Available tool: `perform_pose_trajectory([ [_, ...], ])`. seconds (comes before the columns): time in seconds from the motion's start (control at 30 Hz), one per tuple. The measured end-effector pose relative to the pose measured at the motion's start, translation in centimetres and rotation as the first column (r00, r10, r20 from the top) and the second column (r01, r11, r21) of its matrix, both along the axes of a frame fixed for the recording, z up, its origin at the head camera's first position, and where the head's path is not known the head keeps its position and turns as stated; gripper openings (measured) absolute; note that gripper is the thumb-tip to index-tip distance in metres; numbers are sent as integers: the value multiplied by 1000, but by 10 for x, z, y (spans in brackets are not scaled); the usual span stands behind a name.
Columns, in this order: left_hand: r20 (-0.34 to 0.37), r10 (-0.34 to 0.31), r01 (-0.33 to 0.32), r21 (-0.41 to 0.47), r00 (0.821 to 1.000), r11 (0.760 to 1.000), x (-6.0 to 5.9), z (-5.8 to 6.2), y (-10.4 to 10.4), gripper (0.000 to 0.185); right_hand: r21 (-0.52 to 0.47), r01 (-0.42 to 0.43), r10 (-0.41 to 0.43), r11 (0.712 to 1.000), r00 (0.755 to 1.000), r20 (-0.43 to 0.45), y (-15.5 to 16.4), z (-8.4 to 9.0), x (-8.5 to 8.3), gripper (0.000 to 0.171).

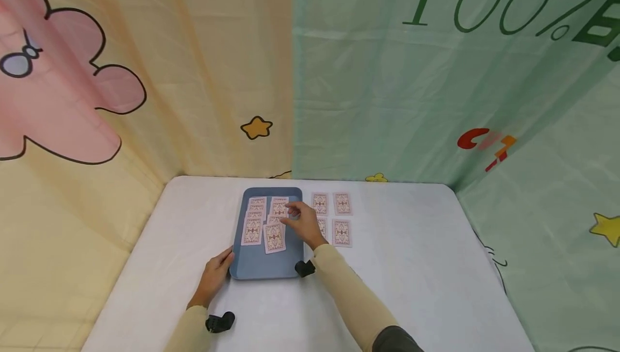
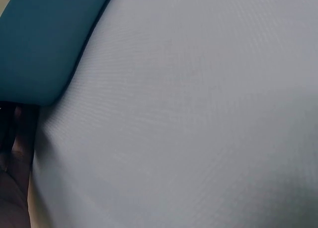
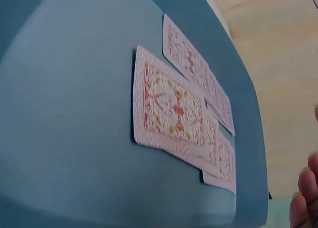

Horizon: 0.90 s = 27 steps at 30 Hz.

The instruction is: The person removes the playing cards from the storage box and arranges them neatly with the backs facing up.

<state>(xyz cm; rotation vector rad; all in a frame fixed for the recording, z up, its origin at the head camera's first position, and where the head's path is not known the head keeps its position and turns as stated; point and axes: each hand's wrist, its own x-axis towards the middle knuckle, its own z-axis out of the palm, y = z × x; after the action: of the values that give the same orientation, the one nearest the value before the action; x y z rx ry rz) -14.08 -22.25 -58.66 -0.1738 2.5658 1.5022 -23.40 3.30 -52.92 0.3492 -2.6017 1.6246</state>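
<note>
While left hand steadies tray, right hand touches cards.

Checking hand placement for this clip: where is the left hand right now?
In the head view, the left hand rests on the white table, touching the near-left corner of the blue tray that holds the cards.

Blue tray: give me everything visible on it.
The blue tray is a flat, rounded-corner rectangle with a low raised rim, smooth and plastic-looking. It lies flat on the white table, lengthwise away from the person. Face-down playing cards with pink patterned backs lie overlapping in two columns on its far half; the near half is bare. The left hand touches its near left corner; the right hand hovers at its right edge over the cards.
</note>
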Motion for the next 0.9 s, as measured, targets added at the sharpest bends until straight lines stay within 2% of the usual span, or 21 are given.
perform_pose_trajectory([
  [0.27, -14, -11, 11, -18, 1000, 1000, -1, 0, -1, 45, 1, -27, 27, 1000, 999, 34, -28, -6, -8, 41],
  [0.7, -29, 1, -1, 6, 1000, 1000, 1, 2, -1, 45, -3, -18, 18, 1000, 979, 203, -59, -11, -13, 46],
  [0.9, -29, 12, -11, 5, 1000, 1000, 1, -1, 1, 44, 55, -38, 25, 998, 975, 219, -68, -17, -16, 47],
])
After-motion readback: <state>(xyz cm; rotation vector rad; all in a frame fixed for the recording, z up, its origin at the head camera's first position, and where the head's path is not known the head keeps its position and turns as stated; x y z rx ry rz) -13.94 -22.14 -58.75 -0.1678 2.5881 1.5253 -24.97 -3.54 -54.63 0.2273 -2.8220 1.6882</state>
